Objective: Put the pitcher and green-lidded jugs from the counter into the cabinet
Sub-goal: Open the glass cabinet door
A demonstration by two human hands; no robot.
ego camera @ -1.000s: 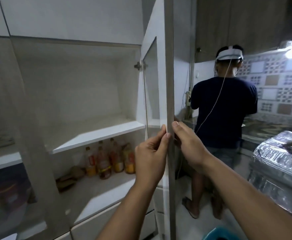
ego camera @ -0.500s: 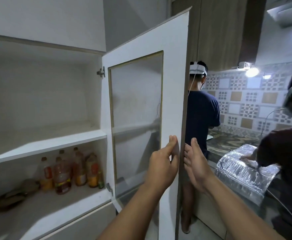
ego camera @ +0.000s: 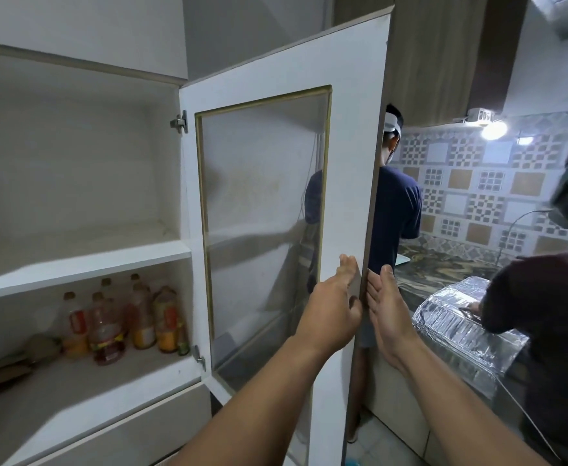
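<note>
Landmark: cabinet door (ego camera: pixel 350 136), white frame with a glass pane, swung open, edge toward us.
Left hand (ego camera: pixel 334 309): we see fingers wrapped on the door's free edge, thumb up along the inner face, clasping it.
Right hand (ego camera: pixel 385 309): spread flat, fingers straight, lying against the door's outer side at the same height.
Cabinet (ego camera: pixel 74 260): left of the door; upper shelf bare.
Bottles (ego camera: pixel 121 317): lower shelf, left of the door's bottom hinge; labels red and yellow, writing too blurred to read.
Pitcher, green-lidded jugs: we can't find them in view.
Foil-wrapped tray (ego camera: pixel 461 334): right of the door, on the counter.
Cut off: person in dark shirt (ego camera: pixel 398 210) half hidden behind the door; second person (ego camera: pixel 551 314) cropped at right.
</note>
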